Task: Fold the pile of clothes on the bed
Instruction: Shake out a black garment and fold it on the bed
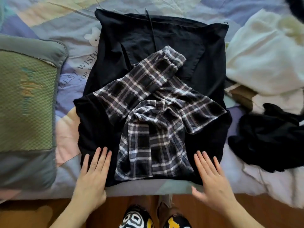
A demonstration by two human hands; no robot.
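The job looked well short of done. One garment [158, 66] lay spread flat on the bed [172, 186] in front of the person, only part folded as far as I could judge: its plaid sleeves [139, 83] were crossed over the black body, and a plaid hood [153, 142] lay crumpled down the middle near the bed's edge. It still wanted folding into a bundle. To the right, a white heap [266, 55] and a black heap [266, 137] sat unfolded, so most of the pile remained.

The left hand [93, 173] rested flat on the near left corner of the black cloth, fingers straight, grip open. The right hand [210, 176] lay likewise on the near right corner, fingers spread and holding nothing. A pillow [28, 99] lay to the left.
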